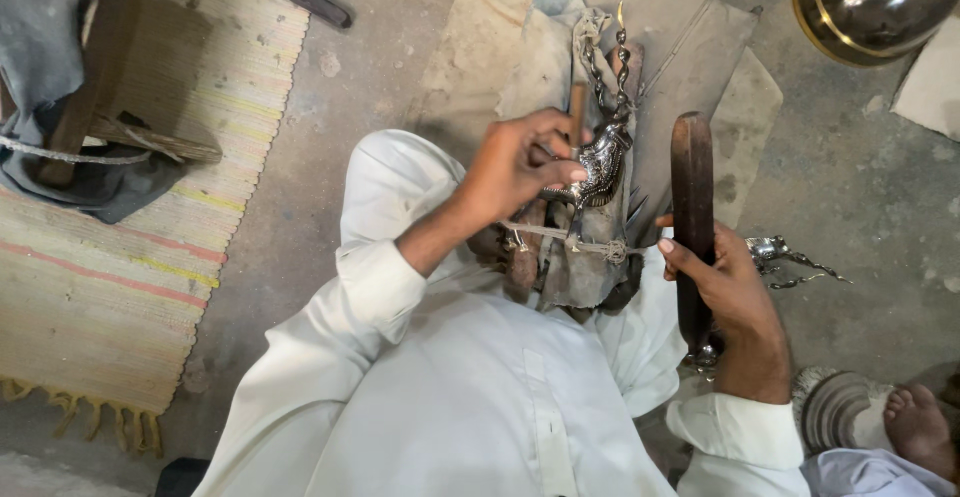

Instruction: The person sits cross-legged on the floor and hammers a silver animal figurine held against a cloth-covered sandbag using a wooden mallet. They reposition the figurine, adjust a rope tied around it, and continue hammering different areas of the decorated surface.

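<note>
My left hand (520, 162) grips a short brown punch (577, 107) and presses its lower end onto a silvery ornate metal figure (603, 157). The figure, with a twisted horn-like top, rests on a cloth-wrapped block (560, 57) bound with cord. My right hand (725, 282) is shut around a long dark wooden mallet (692, 197), held upright just right of the figure and apart from it. White sleeves cover both arms.
A striped woven mat (120, 287) lies at left with a wooden stool leg (90, 67) and grey cloth. A shiny metal bowl (870, 2) sits top right. Another silvery twisted piece (790, 257) lies by my right hand. A bare foot (915, 422) is at lower right.
</note>
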Demonstrator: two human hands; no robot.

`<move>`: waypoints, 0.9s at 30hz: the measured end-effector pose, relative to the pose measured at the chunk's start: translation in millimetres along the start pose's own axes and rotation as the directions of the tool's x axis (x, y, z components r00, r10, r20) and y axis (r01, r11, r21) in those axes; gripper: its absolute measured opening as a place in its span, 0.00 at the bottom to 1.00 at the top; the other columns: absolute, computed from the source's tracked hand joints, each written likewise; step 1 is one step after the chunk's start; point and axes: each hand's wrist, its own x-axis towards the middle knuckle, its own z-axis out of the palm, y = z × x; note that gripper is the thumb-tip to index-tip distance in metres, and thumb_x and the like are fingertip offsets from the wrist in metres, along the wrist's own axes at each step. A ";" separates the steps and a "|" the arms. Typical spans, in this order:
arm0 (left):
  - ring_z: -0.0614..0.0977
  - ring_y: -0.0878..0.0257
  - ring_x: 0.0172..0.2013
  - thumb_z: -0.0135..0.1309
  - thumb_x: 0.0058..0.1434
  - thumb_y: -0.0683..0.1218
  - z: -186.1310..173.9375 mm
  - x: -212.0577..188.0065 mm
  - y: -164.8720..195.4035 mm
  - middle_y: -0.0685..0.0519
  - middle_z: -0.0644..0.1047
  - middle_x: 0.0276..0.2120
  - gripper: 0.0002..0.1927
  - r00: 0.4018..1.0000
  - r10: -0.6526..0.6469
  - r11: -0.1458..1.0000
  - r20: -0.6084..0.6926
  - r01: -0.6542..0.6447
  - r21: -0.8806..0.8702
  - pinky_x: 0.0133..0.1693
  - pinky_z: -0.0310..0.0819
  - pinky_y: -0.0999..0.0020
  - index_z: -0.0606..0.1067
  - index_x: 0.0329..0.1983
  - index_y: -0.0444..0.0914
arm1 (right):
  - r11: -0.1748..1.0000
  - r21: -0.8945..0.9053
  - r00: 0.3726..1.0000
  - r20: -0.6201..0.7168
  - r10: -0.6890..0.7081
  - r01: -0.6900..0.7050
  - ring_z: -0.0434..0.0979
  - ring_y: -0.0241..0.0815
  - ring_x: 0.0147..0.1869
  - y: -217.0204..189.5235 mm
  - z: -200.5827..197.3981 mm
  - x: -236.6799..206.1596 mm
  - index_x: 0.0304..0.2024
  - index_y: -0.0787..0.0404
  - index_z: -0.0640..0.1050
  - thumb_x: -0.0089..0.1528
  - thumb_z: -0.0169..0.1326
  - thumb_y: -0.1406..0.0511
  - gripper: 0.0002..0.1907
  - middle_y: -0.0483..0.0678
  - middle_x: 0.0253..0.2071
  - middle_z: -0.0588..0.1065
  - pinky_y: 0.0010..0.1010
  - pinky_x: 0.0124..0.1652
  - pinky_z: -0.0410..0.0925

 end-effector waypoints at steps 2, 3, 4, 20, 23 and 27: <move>0.84 0.67 0.33 0.66 0.60 0.39 6.8 4.6 2.8 0.51 0.83 0.34 0.17 0.998 0.049 0.986 0.036 -0.054 0.156 0.35 0.80 0.70 0.77 0.51 0.36 | 0.999 -0.043 1.000 -0.007 0.005 -0.006 0.74 0.32 0.34 -5.5 -3.6 0.1 0.54 0.64 0.78 0.62 0.61 0.66 0.18 0.41 0.30 0.73 0.26 0.36 0.67; 0.85 0.66 0.31 0.67 0.60 0.40 8.4 6.1 4.1 0.51 0.84 0.33 0.16 0.996 0.070 0.969 0.058 -0.082 0.232 0.35 0.80 0.68 0.77 0.50 0.37 | 0.999 -0.045 1.000 -0.002 0.003 -0.003 0.75 0.31 0.35 -8.4 -5.6 0.6 0.54 0.63 0.77 0.61 0.62 0.66 0.19 0.41 0.31 0.75 0.26 0.37 0.68; 0.86 0.63 0.33 0.66 0.61 0.41 9.4 6.8 5.2 0.49 0.84 0.33 0.16 0.990 0.118 0.953 0.077 -0.135 0.271 0.36 0.80 0.67 0.76 0.50 0.37 | 0.999 -0.048 1.000 0.003 -0.001 0.001 0.76 0.31 0.36 -11.3 -8.4 1.5 0.54 0.63 0.76 0.60 0.62 0.66 0.19 0.40 0.32 0.76 0.26 0.38 0.69; 0.85 0.46 0.38 0.62 0.64 0.42 13.9 1.6 -2.3 0.45 0.83 0.36 0.15 0.944 0.296 0.816 0.145 -0.329 0.475 0.36 0.77 0.55 0.70 0.49 0.37 | -0.057 -0.973 0.658 0.194 -0.728 0.223 0.81 0.51 0.38 -123.5 -33.4 -6.3 0.51 0.60 0.80 0.55 0.68 0.68 0.21 0.52 0.38 0.78 0.38 0.40 0.72; 0.85 0.45 0.38 0.62 0.65 0.43 14.2 2.2 -2.5 0.45 0.83 0.35 0.14 0.947 0.287 0.812 0.147 -0.322 0.487 0.35 0.77 0.54 0.70 0.49 0.38 | 0.168 -0.962 0.749 0.054 -0.660 0.217 0.80 0.48 0.35 -136.8 -33.3 -8.3 0.47 0.62 0.76 0.64 0.68 0.67 0.14 0.51 0.33 0.76 0.35 0.40 0.71; 0.85 0.45 0.37 0.61 0.63 0.43 14.8 1.9 -2.8 0.46 0.84 0.36 0.15 0.936 0.322 0.808 0.141 -0.349 0.475 0.34 0.78 0.55 0.70 0.50 0.39 | 0.021 -0.985 0.780 0.122 -0.614 0.172 0.80 0.48 0.37 -141.5 -32.7 -11.2 0.48 0.59 0.77 0.61 0.67 0.67 0.15 0.50 0.36 0.77 0.35 0.40 0.69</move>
